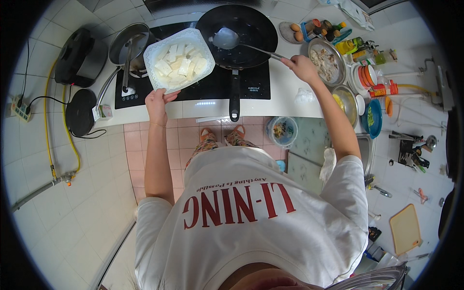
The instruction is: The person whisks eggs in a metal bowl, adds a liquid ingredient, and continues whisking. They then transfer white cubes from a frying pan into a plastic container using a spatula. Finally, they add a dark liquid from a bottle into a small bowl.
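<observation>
My left hand (158, 103) grips the near rim of a white patterned dish (149, 65), raised over the left part of the black cooktop (253, 85). Pale white pieces that look like tofu (181, 65) fill the dish. My right hand (301, 67) is closed around the handle of a metal ladle (225, 38). The ladle's bowl is over the black wok (250, 21) and holds something I cannot make out. Toward me points the wok's black handle (235, 98). Left of the dish stands a steel saucepan (123, 47) with a metal utensil (127, 65) lying across it.
A black electric cooker (81, 58) stands at far left beside a round black pan (80, 112). On the right are a steel bowl of food (326, 61), another metal bowl (346, 103), a blue basket (375, 119), eggs (297, 32) and bottles. A waste bin (282, 132) sits below the counter.
</observation>
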A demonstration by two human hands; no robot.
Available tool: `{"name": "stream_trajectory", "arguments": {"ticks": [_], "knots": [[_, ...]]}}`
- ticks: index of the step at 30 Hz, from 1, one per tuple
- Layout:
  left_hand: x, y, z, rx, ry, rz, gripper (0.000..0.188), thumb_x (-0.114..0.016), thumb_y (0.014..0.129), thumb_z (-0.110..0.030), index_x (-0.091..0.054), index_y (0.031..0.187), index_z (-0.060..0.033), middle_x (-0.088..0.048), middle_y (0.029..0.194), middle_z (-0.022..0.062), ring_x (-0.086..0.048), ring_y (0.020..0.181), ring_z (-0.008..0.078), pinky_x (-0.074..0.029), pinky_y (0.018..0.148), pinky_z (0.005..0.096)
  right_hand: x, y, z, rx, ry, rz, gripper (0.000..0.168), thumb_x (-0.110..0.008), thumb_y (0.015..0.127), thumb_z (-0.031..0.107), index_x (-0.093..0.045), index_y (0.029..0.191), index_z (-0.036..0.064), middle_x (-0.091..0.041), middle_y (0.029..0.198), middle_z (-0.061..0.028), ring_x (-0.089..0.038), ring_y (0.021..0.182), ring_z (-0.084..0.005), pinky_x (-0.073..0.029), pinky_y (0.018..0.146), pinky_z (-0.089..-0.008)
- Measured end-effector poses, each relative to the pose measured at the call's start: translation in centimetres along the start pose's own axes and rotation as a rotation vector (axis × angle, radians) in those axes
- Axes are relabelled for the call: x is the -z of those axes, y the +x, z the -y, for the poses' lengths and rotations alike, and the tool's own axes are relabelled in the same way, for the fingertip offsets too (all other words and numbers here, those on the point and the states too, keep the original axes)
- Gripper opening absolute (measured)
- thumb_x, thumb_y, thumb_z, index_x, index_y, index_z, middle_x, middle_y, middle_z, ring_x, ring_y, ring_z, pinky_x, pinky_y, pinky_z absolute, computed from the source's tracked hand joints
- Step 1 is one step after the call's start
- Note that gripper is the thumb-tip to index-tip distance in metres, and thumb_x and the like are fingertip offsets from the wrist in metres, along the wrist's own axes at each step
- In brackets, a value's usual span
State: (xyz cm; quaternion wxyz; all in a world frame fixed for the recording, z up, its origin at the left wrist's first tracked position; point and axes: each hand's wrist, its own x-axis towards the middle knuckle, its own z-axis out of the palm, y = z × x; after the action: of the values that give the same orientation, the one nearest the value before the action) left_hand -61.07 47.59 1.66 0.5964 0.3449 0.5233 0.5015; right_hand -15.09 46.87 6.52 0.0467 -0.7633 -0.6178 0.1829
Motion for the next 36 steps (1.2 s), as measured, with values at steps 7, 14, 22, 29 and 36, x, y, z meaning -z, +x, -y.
{"name": "stream_trajectory", "arguments": {"ticks": [7, 14, 22, 29, 36], "knots": [[0.3, -0.2, -0.1, -0.002, -0.007, -0.005, 0.025, -0.047, 0.087, -0.007, -0.052, 0.095, 0.0156, -0.066, 0.093, 0.025, -0.07, 0.08, 0.0331, -0.058, 0.065, 0.0281, 0.3, 1.3, 1.5, -0.028, 0.076, 0.066, 0.066, -0.055, 0.083, 0.063, -0.067, 0.069, 0.0, -0.062, 0.064, -0.0153, -0.063, 0.066, -0.0304, -0.048, 0.064, -0.0388], [0.6, -0.1, -0.1, 0.003, -0.006, 0.004, 0.026, -0.046, 0.087, -0.007, -0.053, 0.097, 0.0161, -0.066, 0.094, 0.0244, -0.07, 0.08, 0.0324, -0.058, 0.064, 0.0279, -2.3, 1.2, 1.6, -0.034, 0.233, 0.012, 0.068, -0.055, 0.081, 0.065, -0.066, 0.068, -0.001, -0.062, 0.063, -0.0161, -0.063, 0.064, -0.0286, -0.048, 0.065, -0.0378], [0.7, 0.2, -0.2, -0.002, 0.011, 0.016, 0.027, -0.046, 0.086, -0.007, -0.053, 0.099, 0.0164, -0.066, 0.093, 0.0237, -0.07, 0.079, 0.0307, -0.057, 0.064, 0.0276, 1.7, 0.4, 2.6, -0.03, 0.168, -0.034, 0.067, -0.054, 0.081, 0.065, -0.067, 0.07, 0.0, -0.063, 0.065, -0.0156, -0.063, 0.066, -0.0294, -0.048, 0.066, -0.0379], [-0.5, 1.0, -0.6, 0.025, -0.013, 0.056, 0.029, -0.045, 0.087, -0.008, -0.053, 0.1, 0.0167, -0.066, 0.094, 0.0235, -0.07, 0.078, 0.0303, -0.057, 0.064, 0.0274, 8.6, -2.6, 3.8, 0.027, 0.182, -0.021, 0.063, -0.058, 0.082, 0.06, -0.064, 0.074, -0.002, -0.057, 0.064, -0.0078, -0.054, 0.062, -0.0191, -0.042, 0.062, -0.0325], [-4.0, 1.9, -1.2, 0.031, -0.029, 0.116, 0.028, -0.045, 0.087, -0.008, -0.053, 0.096, 0.017, -0.066, 0.093, 0.0238, -0.07, 0.077, 0.0316, -0.057, 0.062, 0.028, 11.4, -5.3, 5.3, 0.082, 0.207, -0.017, 0.049, -0.062, 0.086, 0.051, -0.059, 0.068, 0.006, -0.046, 0.058, 0.0038, -0.039, 0.054, -0.0063, -0.03, 0.049, -0.0236]]}}
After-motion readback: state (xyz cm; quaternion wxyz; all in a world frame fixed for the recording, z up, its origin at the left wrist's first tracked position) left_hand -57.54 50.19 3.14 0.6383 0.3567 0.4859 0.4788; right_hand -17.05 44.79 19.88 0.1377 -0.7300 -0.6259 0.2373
